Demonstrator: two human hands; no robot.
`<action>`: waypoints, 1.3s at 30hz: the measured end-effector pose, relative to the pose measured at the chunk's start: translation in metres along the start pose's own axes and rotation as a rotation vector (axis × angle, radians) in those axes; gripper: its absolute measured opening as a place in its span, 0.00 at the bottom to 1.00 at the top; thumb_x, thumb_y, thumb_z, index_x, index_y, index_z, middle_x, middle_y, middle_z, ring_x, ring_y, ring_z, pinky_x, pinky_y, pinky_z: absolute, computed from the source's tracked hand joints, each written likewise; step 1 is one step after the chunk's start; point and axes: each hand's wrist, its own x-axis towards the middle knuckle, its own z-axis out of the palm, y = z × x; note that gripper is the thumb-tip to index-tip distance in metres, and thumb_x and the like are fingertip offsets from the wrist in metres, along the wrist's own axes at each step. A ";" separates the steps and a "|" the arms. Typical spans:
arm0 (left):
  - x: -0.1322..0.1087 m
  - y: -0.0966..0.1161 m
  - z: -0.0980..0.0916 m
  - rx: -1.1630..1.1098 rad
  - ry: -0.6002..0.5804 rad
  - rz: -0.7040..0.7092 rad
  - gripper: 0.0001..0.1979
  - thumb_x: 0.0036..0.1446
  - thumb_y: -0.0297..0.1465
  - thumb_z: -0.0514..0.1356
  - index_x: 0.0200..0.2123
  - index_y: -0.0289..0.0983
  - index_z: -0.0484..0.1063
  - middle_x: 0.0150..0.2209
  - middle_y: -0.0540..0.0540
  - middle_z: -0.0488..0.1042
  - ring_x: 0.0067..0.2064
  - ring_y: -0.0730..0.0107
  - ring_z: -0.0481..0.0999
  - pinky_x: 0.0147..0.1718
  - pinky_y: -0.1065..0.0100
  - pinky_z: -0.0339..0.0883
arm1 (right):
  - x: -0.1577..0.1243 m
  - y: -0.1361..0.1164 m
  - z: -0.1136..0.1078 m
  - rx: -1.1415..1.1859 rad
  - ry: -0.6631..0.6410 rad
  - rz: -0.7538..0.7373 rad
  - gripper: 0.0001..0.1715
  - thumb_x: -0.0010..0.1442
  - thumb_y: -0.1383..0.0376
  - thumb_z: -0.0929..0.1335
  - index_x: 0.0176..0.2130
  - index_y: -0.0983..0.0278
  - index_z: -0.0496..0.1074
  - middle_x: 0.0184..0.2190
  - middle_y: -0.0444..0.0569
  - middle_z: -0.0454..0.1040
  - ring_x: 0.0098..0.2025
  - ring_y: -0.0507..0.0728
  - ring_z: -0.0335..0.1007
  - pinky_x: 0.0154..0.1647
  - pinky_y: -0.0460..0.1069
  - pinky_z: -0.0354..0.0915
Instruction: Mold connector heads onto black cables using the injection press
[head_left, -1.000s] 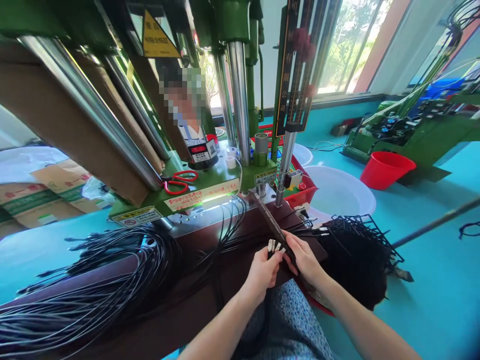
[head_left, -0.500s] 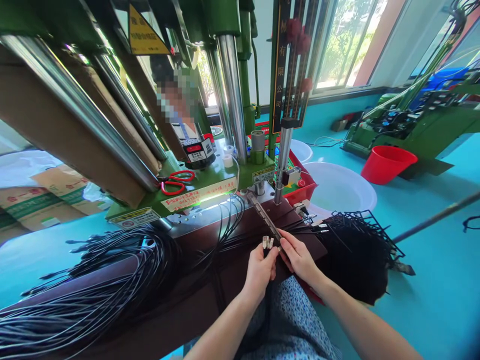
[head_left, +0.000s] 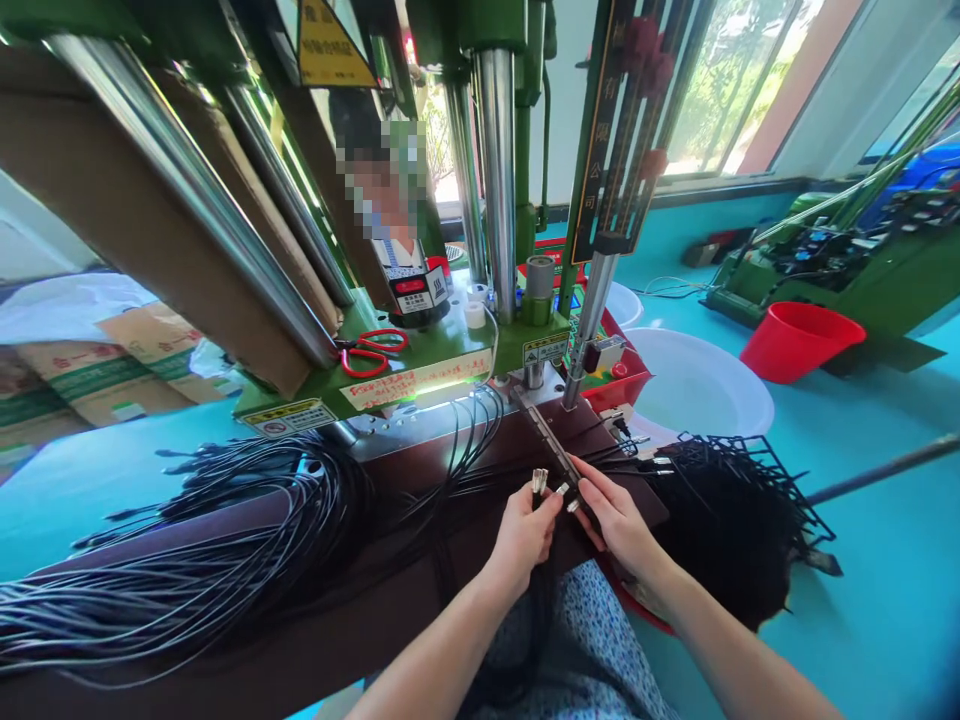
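Observation:
Gripped in my left hand (head_left: 523, 532) is a small bunch of black cables whose metal connector ends (head_left: 539, 481) stick up past the thumb. One more connector (head_left: 562, 491) points from my left fingertips toward the bar. My right hand (head_left: 616, 512) is closed around the near end of a long dark metal bar (head_left: 545, 434) with slots along it. The bar's far end lies at the metal plate of the green press (head_left: 442, 348). Black cables hang from my left hand over my lap.
A big bundle of black cables (head_left: 225, 570) lies on the brown table at left. Red-handled scissors (head_left: 373, 352) rest on the press base. To the right are a black heap of moulded parts (head_left: 720, 530), a white tub (head_left: 697, 385) and a red bucket (head_left: 802, 342). Another person is behind the press.
The view has shifted, so the scene sits farther right. Connectors now show between my hands, one pointing from my left fingertips at the bar. Both hands keep their hold.

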 end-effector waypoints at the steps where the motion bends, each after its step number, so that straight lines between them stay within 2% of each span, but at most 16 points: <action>1: 0.000 0.001 0.000 -0.003 0.000 0.000 0.22 0.39 0.49 0.62 0.25 0.40 0.56 0.10 0.63 0.49 0.11 0.86 0.44 0.08 0.79 0.37 | 0.000 0.000 -0.001 -0.005 -0.006 0.008 0.32 0.60 0.53 0.60 0.58 0.67 0.57 0.12 0.36 0.58 0.11 0.45 0.48 0.09 0.40 0.46; 8: -0.002 0.002 -0.004 -0.030 0.007 -0.005 0.23 0.37 0.49 0.63 0.24 0.40 0.56 0.09 0.63 0.49 0.10 0.86 0.44 0.07 0.79 0.37 | 0.002 -0.001 -0.004 -0.030 -0.087 0.035 0.35 0.59 0.53 0.60 0.60 0.69 0.55 0.12 0.36 0.58 0.11 0.45 0.47 0.09 0.41 0.45; 13: -0.001 -0.003 -0.003 -0.015 0.049 -0.011 0.23 0.38 0.49 0.62 0.23 0.40 0.56 0.09 0.63 0.49 0.10 0.85 0.44 0.08 0.79 0.36 | -0.001 0.004 0.001 -0.193 -0.061 -0.057 0.36 0.60 0.52 0.59 0.61 0.68 0.53 0.13 0.36 0.56 0.13 0.46 0.49 0.11 0.41 0.48; 15: 0.001 -0.004 -0.004 0.005 0.063 0.046 0.21 0.40 0.48 0.61 0.23 0.39 0.56 0.09 0.63 0.50 0.10 0.85 0.45 0.08 0.79 0.38 | -0.001 0.005 0.003 -0.211 -0.059 -0.067 0.35 0.60 0.53 0.59 0.61 0.68 0.53 0.13 0.36 0.56 0.13 0.46 0.49 0.11 0.41 0.48; 18: 0.003 0.000 -0.009 -0.008 0.125 0.221 0.19 0.45 0.45 0.60 0.23 0.37 0.59 0.13 0.57 0.60 0.13 0.83 0.57 0.12 0.78 0.51 | 0.000 0.004 0.002 -0.112 -0.044 -0.020 0.33 0.60 0.54 0.59 0.59 0.69 0.56 0.13 0.36 0.57 0.12 0.46 0.48 0.10 0.41 0.46; 20: 0.003 0.006 -0.015 -0.102 0.198 0.282 0.18 0.46 0.45 0.59 0.25 0.37 0.60 0.14 0.58 0.58 0.14 0.83 0.56 0.13 0.78 0.53 | 0.001 0.003 -0.001 -0.030 -0.025 -0.002 0.32 0.60 0.54 0.60 0.58 0.68 0.57 0.14 0.37 0.59 0.12 0.45 0.48 0.09 0.40 0.46; 22: 0.001 0.011 -0.020 -0.177 0.223 0.249 0.18 0.46 0.46 0.59 0.27 0.39 0.58 0.12 0.62 0.51 0.12 0.84 0.48 0.10 0.79 0.45 | 0.001 0.001 -0.003 0.030 -0.019 0.017 0.32 0.60 0.54 0.61 0.58 0.66 0.57 0.14 0.36 0.58 0.11 0.44 0.47 0.09 0.40 0.45; 24: -0.002 0.013 -0.022 -0.186 0.168 0.175 0.18 0.47 0.48 0.57 0.28 0.41 0.55 0.12 0.63 0.47 0.11 0.84 0.42 0.09 0.79 0.38 | 0.002 0.000 -0.004 0.051 -0.025 0.036 0.32 0.60 0.54 0.61 0.59 0.66 0.56 0.12 0.35 0.57 0.10 0.44 0.46 0.09 0.39 0.43; 28: -0.003 0.006 -0.015 -0.092 0.082 0.051 0.18 0.50 0.50 0.51 0.28 0.41 0.55 0.14 0.62 0.48 0.12 0.83 0.42 0.10 0.78 0.36 | 0.002 0.001 -0.004 0.025 -0.060 0.047 0.34 0.59 0.52 0.61 0.59 0.66 0.56 0.12 0.36 0.57 0.11 0.45 0.47 0.09 0.39 0.44; 33: 0.007 -0.005 -0.009 0.098 0.163 0.292 0.13 0.46 0.40 0.60 0.24 0.37 0.62 0.20 0.56 0.60 0.20 0.82 0.57 0.18 0.78 0.52 | 0.001 0.003 -0.005 -0.008 -0.090 0.041 0.33 0.59 0.52 0.61 0.58 0.67 0.57 0.13 0.36 0.57 0.12 0.45 0.47 0.09 0.40 0.45; 39: 0.010 -0.011 -0.014 0.065 0.240 0.298 0.15 0.43 0.40 0.62 0.22 0.37 0.62 0.17 0.57 0.59 0.18 0.81 0.56 0.18 0.76 0.51 | 0.002 0.000 -0.006 -0.078 -0.159 0.061 0.35 0.59 0.53 0.60 0.59 0.70 0.55 0.13 0.35 0.56 0.11 0.45 0.46 0.09 0.41 0.45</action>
